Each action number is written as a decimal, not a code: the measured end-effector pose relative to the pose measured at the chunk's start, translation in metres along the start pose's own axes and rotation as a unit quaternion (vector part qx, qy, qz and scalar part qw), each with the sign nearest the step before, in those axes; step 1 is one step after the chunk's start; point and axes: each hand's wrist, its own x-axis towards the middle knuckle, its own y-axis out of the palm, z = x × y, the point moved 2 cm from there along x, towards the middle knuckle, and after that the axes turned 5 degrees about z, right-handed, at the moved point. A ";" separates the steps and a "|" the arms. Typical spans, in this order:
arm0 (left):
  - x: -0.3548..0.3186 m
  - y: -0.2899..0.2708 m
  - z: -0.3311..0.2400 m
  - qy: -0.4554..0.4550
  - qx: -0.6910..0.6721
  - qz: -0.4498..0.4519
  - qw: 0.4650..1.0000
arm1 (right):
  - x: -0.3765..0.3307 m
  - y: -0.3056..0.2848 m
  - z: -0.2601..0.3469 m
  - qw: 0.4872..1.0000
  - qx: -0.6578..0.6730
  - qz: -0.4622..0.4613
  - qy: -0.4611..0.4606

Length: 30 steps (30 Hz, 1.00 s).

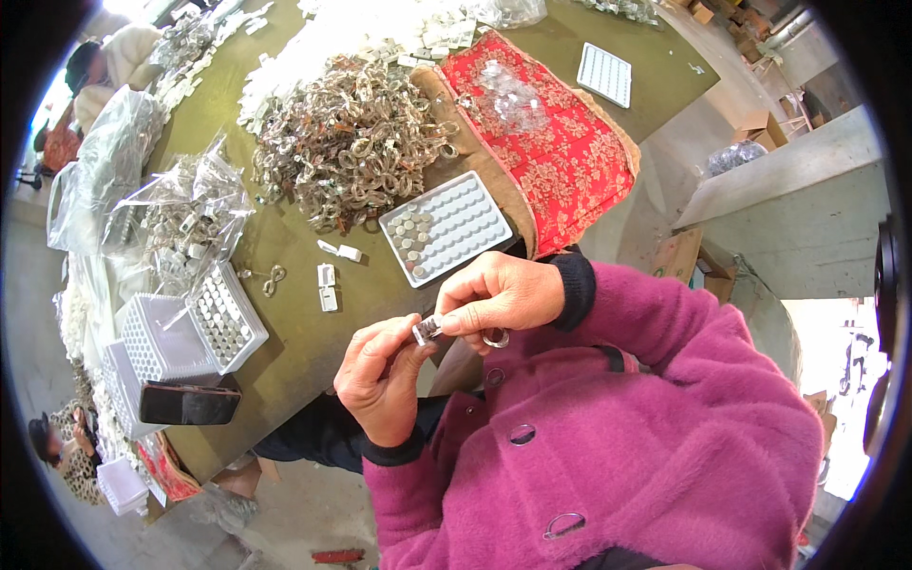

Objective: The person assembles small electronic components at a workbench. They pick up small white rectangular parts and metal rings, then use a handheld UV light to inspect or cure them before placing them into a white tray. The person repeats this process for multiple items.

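Observation:
My left hand pinches a small white plastic case between thumb and fingertips. From the other side my right hand closes its thumb and forefinger on the same case. A shiny loop hangs just under the right hand; whether it joins the case I cannot tell. Beyond my hands lies a pale tray with rows of pockets, those at its left end holding round silver discs. Two more small white cases, one lying flat and one tilted, rest on the green tabletop.
A big heap of looped, coiled pieces sits behind the tray, beside a red flowered cloth. To the left are a clear bag, stacked white trays and a black phone. Other people are at the far left.

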 end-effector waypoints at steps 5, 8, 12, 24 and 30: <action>0.003 0.011 -0.006 0.028 0.039 0.007 0.999 | -0.003 -0.002 0.006 0.988 -0.139 -0.031 -0.058; 0.006 0.016 -0.007 0.044 0.072 0.002 0.996 | 0.001 0.003 0.010 0.957 -0.221 -0.078 -0.173; 0.013 0.029 -0.010 0.091 0.110 0.003 0.990 | -0.001 -0.004 0.013 0.942 -0.252 -0.089 -0.203; 0.025 0.037 0.020 -0.089 -0.196 -0.042 0.976 | -0.063 -0.120 0.023 0.676 -0.570 -0.437 -0.166; 0.029 0.038 0.023 -0.111 -0.219 -0.011 0.969 | -0.073 -0.180 0.021 0.613 -0.638 -0.461 -0.059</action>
